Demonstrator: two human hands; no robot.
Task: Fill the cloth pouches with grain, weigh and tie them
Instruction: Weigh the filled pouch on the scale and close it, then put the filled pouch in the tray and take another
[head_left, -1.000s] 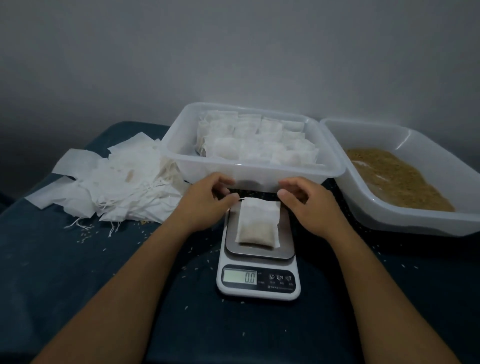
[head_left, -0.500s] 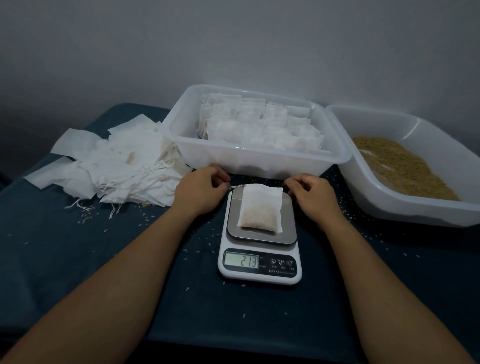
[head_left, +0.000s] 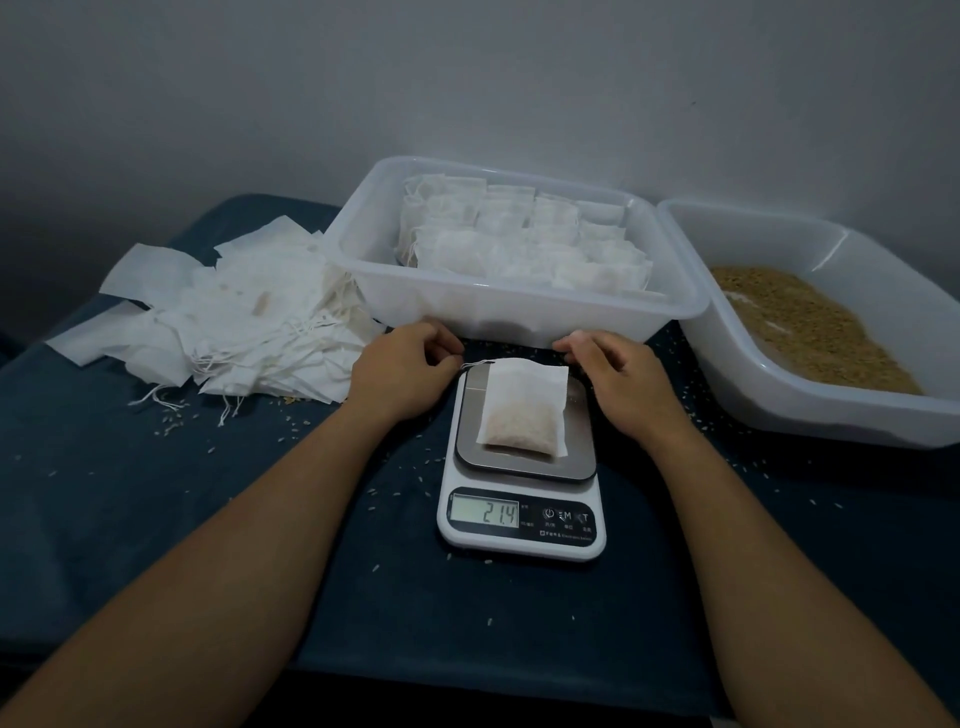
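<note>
I am reading 21.4 on the white digital kitchen scale (head_left: 521, 499). The white cloth pouch, part-filled with grain (head_left: 523, 408), is lying flat on its steel platform, long axis running away from me, open top pointing toward the clear plastic tub of filled pouches (head_left: 511, 310). Left hand (head_left: 402, 370) is pinching the thin white drawstring (head_left: 475, 363); right hand (head_left: 618, 382) is curled at the other corner, grasp unclear. Risk: string tension is skewing the reading, or tipping grain out.

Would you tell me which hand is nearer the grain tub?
Right. The right hand sits just right of the scale, toward the grain tub; the left hand is across the scale, by the empty pouches.
</note>
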